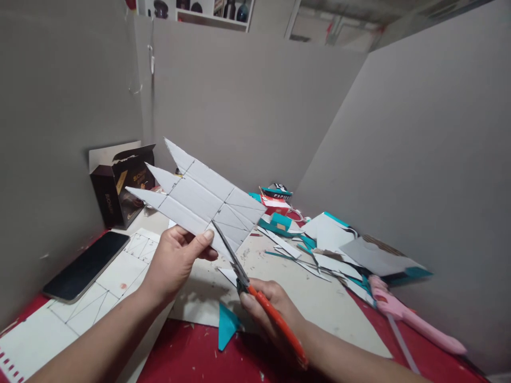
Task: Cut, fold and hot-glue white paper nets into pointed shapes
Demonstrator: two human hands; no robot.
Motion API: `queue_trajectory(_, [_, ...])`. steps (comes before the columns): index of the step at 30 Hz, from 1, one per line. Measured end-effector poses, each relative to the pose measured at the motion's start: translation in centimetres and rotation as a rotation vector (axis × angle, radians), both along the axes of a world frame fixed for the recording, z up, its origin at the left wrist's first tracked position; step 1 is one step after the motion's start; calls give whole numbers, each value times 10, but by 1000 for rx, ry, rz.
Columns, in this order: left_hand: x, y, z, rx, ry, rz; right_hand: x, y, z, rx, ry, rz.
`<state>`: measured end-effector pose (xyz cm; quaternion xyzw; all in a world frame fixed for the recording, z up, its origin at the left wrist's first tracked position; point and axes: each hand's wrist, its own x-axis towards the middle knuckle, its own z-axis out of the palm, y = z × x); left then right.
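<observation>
My left hand [179, 255] pinches the lower edge of a white cardboard piece [199, 191], thumb on top and fingers beneath. Pencil lines and creases cross the cardboard, and pointed flaps stick out at its left end. In my right hand [271, 308] is a pair of scissors [275, 324] with orange handles. Their blades lie along a drawn line at the cardboard's lower right part, by my left thumb. Under the scissors, a small turquoise cardboard scrap [227, 325] lies over the edge of a pale board [319, 303].
A black phone [88, 266] rests on a sheet with drawn lines [91, 308] at left. Behind it stands a dark open box [123, 186]. Cardboard scraps [319, 250] pile up at right, near a pink glue gun [415, 319]. Grey panels [247, 101] enclose the red table [191, 354].
</observation>
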<state>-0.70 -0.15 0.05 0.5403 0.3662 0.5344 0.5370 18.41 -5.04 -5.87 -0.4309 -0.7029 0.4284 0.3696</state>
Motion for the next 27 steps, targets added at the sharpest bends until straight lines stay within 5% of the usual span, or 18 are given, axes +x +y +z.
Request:
queue_trajectory(14, [-3,-1,3,66,115,12,7,3,8,116,-94,116])
queue_trajectory(27, [0,0,-1,-3,-21,-62,3,4,-3,81,-43,10])
